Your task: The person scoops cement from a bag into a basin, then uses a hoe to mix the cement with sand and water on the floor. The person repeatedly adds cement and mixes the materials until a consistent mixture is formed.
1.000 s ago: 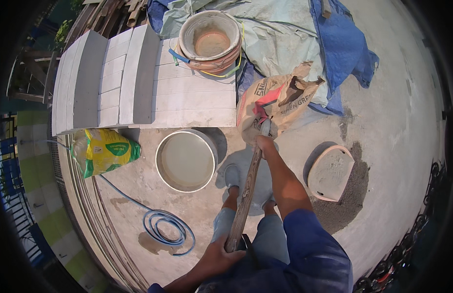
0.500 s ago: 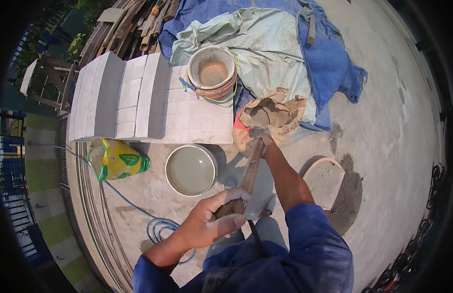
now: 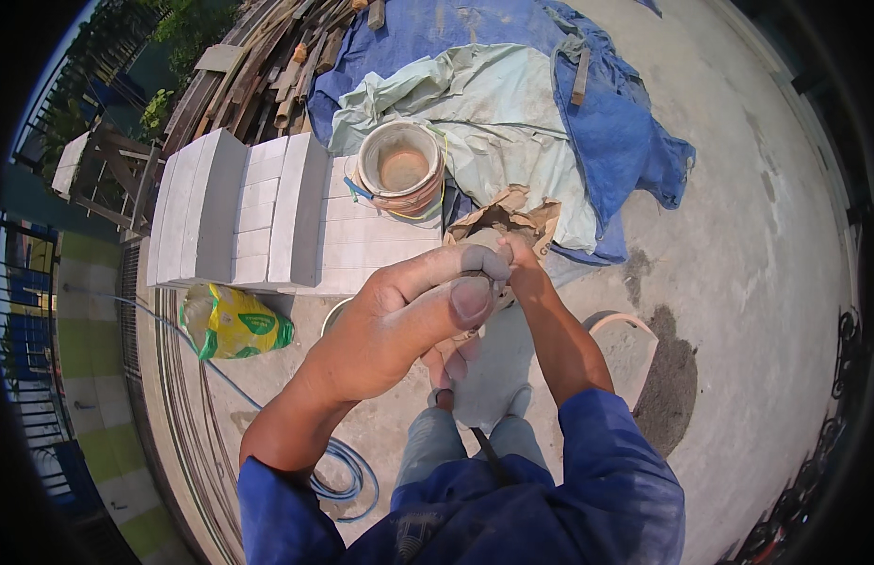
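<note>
My left hand, dusted with grey powder, is closed around the near end of a long-handled tool's wooden handle, which points up toward me and is mostly hidden by the hand. Farther along, my right hand grips the same tool low down, beside the mouth of an opened brown paper cement bag. The tool's far end is at the bag's opening, where grey powder shows; its exact shape cannot be made out.
A bucket stack stands on pale blocks. Blue tarpaulin covers a heap behind. To the right lies an orange-rimmed pan beside spilled grey sand. A yellow-green sack and coiled blue hose lie left.
My left hand has risen and moved forward, nearer the bag, and the handle has tipped steeper. The round tub of cloudy water is now mostly covered by that hand.
</note>
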